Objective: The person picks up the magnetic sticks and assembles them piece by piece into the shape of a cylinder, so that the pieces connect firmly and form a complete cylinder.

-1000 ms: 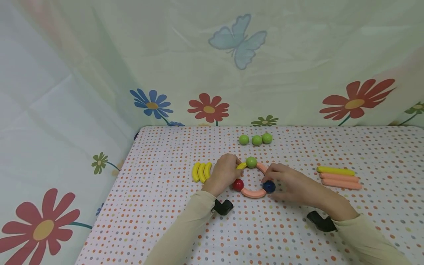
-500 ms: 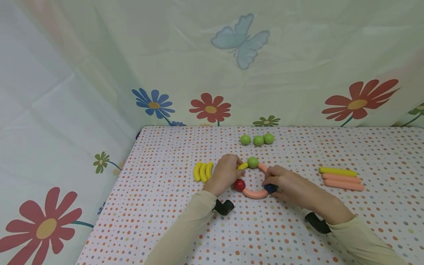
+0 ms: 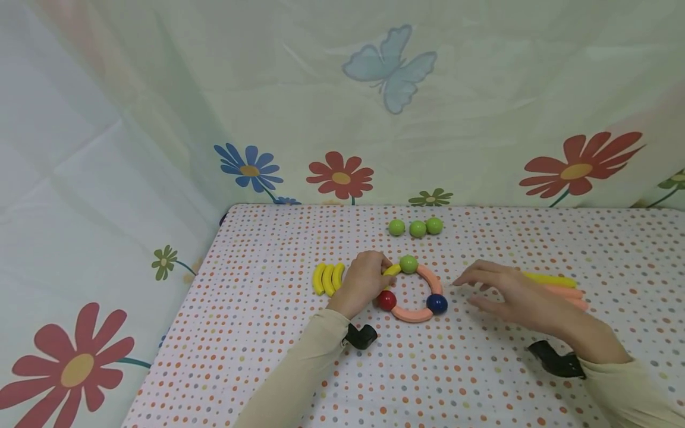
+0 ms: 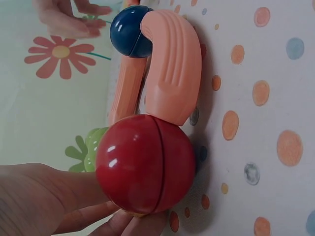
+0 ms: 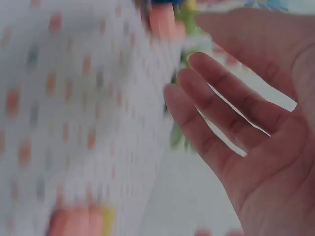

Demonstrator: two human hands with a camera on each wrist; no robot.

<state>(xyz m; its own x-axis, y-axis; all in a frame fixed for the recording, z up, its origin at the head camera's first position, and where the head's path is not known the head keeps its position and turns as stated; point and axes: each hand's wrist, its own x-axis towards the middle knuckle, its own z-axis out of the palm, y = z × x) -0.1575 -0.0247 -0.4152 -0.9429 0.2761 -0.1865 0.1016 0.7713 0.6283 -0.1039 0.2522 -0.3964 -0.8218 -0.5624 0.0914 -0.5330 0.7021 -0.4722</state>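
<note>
A ring of toy pieces lies on the dotted cloth: a green ball (image 3: 408, 264), a blue ball (image 3: 437, 304) and a red ball (image 3: 386, 300), linked by pink curved pieces (image 3: 412, 314) and a yellow curved piece (image 3: 392, 270). At the ring's left side my left hand (image 3: 365, 278) holds the yellow curved piece, mostly hidden by its fingers. The left wrist view has the red ball (image 4: 145, 164) right above those fingers. My right hand (image 3: 516, 294) is right of the ring, fingers extended and apart, with nothing in it; its palm (image 5: 275, 162) shows bare in the right wrist view.
Three yellow curved pieces (image 3: 328, 279) lie left of the ring. Behind it sit three green balls (image 3: 418, 228). A yellow stick (image 3: 553, 279) and pink sticks (image 3: 575, 293) lie at the right, partly behind my right hand. A flowered curtain (image 3: 471, 119) hangs behind the table.
My right hand took hold of the blue ball, then let go and moved right toward the sticks. The blue ball stays in the ring. My left hand has kept its place.
</note>
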